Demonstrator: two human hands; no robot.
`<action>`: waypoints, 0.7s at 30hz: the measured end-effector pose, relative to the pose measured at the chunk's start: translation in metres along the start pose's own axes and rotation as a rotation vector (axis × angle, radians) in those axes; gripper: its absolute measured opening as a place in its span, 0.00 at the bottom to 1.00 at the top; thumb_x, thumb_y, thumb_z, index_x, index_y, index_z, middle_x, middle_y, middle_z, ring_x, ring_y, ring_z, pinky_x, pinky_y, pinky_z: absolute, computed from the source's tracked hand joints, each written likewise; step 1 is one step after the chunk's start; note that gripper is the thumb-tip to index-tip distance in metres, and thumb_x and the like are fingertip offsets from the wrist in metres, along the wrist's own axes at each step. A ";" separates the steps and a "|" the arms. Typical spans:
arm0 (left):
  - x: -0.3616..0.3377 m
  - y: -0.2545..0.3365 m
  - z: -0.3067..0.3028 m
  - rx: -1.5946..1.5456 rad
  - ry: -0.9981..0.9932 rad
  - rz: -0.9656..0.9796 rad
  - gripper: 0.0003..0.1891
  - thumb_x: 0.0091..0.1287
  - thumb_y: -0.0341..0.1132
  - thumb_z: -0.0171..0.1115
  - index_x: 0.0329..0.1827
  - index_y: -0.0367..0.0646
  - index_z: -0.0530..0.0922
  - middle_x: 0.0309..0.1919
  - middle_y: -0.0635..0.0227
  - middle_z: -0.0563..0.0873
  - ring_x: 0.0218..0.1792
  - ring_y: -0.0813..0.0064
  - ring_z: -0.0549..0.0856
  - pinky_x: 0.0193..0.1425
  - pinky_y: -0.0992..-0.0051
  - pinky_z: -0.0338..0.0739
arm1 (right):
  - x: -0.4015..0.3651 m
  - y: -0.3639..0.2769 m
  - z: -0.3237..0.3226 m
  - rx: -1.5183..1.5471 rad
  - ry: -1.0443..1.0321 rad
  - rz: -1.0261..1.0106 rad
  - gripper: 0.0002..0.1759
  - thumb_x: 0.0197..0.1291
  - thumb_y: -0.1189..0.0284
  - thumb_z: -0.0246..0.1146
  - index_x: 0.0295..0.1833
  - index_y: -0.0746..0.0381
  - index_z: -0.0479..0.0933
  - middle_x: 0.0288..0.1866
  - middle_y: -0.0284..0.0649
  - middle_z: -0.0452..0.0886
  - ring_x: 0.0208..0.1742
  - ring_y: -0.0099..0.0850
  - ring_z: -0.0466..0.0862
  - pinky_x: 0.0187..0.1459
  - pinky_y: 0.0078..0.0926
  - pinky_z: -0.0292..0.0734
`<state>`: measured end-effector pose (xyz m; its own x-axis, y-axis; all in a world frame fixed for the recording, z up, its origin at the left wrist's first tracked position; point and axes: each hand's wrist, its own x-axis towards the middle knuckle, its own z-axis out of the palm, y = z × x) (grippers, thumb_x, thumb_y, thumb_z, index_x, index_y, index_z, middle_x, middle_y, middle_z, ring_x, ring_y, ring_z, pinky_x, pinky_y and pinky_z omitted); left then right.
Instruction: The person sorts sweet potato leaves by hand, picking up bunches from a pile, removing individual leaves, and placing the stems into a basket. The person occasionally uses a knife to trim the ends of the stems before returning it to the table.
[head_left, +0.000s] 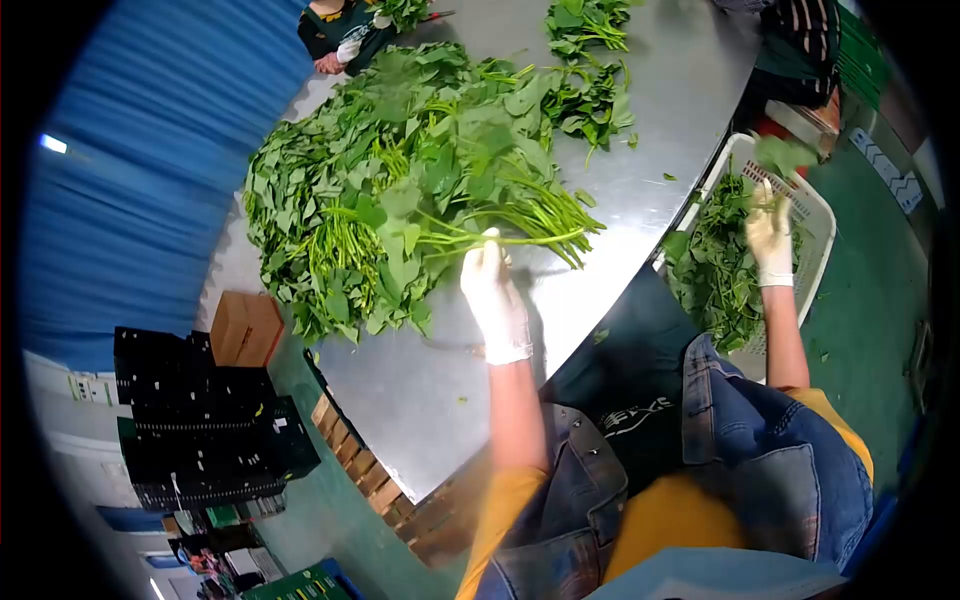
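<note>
My left hand (490, 290), in a white glove, pinches long green stems of a leafy vegetable above the metal table. The stems stretch left into a large heap of leafy greens (330, 175) and lie over a bunch of cut stems (555, 215) at its near right side. My right hand (769, 240), also gloved, is over a white plastic basket (822, 240) beside the table. A blurred green leaf (783, 155) shows at its fingertips, which look closed on it. Loose leafy greens (722, 265) fill much of the basket.
Smaller bunches of greens (590, 100) lie farther along the metal table (690, 80). Across it a person in gloves (345, 40) handles greens; another person (800, 50) is at the upper right. Black crates (200, 420) and a cardboard box (245, 328) stand left, near a wooden pallet (360, 455).
</note>
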<state>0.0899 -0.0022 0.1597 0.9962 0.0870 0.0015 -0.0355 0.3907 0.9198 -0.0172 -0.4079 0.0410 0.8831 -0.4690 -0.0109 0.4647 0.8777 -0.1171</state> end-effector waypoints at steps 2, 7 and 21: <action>-0.003 0.000 -0.009 -0.035 -0.025 -0.007 0.08 0.70 0.34 0.58 0.43 0.38 0.77 0.37 0.70 0.78 0.38 0.81 0.76 0.44 0.80 0.70 | -0.010 -0.016 -0.004 0.129 0.227 0.100 0.50 0.53 0.50 0.68 0.70 0.72 0.55 0.62 0.52 0.72 0.58 0.38 0.78 0.57 0.26 0.78; -0.017 0.007 0.007 -0.113 -0.018 -0.059 0.15 0.71 0.35 0.57 0.55 0.35 0.73 0.46 0.62 0.79 0.46 0.74 0.79 0.53 0.74 0.75 | 0.002 0.058 -0.021 -1.146 -0.328 0.287 0.29 0.67 0.60 0.57 0.68 0.66 0.66 0.66 0.48 0.72 0.59 0.34 0.78 0.57 0.25 0.75; -0.041 0.005 0.008 0.027 0.097 -0.009 0.13 0.74 0.40 0.50 0.49 0.41 0.77 0.20 0.77 0.73 0.17 0.84 0.71 0.15 0.82 0.67 | 0.041 0.229 0.067 -2.199 -0.567 -0.244 0.11 0.53 0.66 0.59 0.40 0.56 0.84 0.38 0.45 0.81 0.41 0.46 0.81 0.45 0.38 0.75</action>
<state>0.0494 -0.0106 0.1677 0.9840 0.1727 -0.0433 -0.0235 0.3672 0.9298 0.1293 -0.2193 0.0806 0.9456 -0.1008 0.3094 0.1200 -0.7756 -0.6197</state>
